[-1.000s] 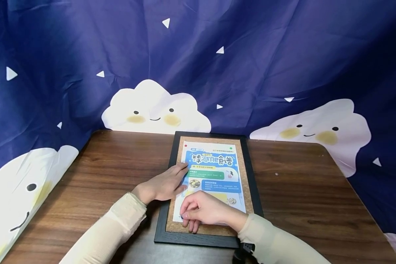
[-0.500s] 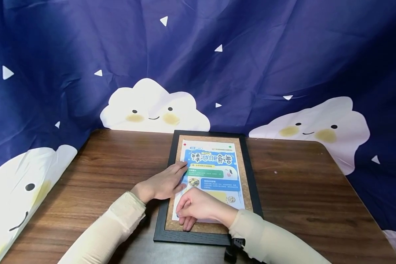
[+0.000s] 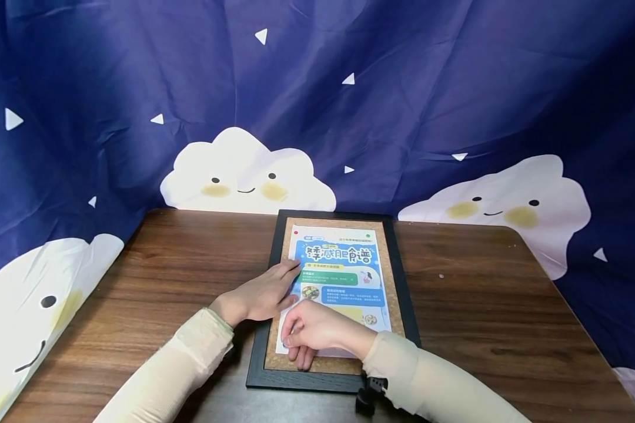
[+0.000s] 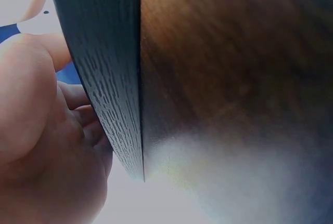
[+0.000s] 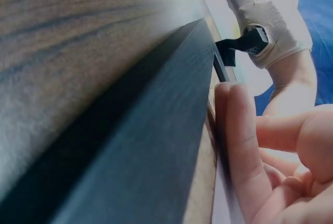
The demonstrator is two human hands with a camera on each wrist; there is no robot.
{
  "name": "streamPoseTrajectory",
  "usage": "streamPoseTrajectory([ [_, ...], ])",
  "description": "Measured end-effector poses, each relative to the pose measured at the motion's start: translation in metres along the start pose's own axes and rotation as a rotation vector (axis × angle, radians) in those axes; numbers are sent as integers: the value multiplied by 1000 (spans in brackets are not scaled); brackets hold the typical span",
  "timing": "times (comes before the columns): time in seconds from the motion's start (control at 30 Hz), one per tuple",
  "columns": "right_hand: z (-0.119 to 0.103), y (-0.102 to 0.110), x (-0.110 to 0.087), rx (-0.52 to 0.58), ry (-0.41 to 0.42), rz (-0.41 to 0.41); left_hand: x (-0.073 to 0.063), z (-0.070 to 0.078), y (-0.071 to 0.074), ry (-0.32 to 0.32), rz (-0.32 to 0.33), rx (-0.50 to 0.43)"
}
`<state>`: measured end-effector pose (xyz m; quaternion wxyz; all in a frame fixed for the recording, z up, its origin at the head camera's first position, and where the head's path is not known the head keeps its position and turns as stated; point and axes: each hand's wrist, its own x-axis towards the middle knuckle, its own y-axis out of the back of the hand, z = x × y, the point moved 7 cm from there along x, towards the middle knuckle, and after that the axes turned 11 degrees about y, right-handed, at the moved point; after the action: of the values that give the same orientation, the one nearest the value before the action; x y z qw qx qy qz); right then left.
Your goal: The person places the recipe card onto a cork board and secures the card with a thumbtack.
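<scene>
A framed cork board lies on the table, with a printed poster on its cork. My left hand rests over the board's left side, its extended fingers touching the poster's left edge. At the poster's lower left corner, my right hand pinches a small dark blue push pin between thumb and index finger; most of it is hidden. A red push pin sits near the upper left corner and a green push pin at the upper right. The right wrist view shows the other fingers against the board.
The brown wooden table extends on both sides of the board. Behind it hangs a navy curtain with white clouds. A black wrist camera hangs below the right sleeve, near the black frame's front edge.
My right hand has shifted slightly left toward the poster's lower left corner, with the push pin between its fingers. The left hand stays in place on the board.
</scene>
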<state>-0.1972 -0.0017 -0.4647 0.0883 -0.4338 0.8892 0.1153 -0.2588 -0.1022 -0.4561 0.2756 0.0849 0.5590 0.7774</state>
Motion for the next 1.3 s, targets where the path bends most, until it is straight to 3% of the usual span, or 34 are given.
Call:
streamPoseTrajectory([
  [0.23, -3, 0, 3, -98, -33, 13, 3, -4, -4, 7, -4, 2],
  [0.47, -4, 0, 6, -228, -69, 5, 9, -16, -16, -77, 58, -72],
  [0.67, -5, 2, 5, -314, -58, 1, 11, -18, -16, -62, 45, -67],
  [0.9, 0, 8, -2, -306, 30, -18, 11, -17, -17, -40, 14, -83],
  [1.17, 2, 25, -26, -253, 113, -34, 7, -12, -14, -18, -13, -55],
  [1.3, -1, 34, -38, -259, 147, -38, 13, -22, -21, -32, 10, -48],
])
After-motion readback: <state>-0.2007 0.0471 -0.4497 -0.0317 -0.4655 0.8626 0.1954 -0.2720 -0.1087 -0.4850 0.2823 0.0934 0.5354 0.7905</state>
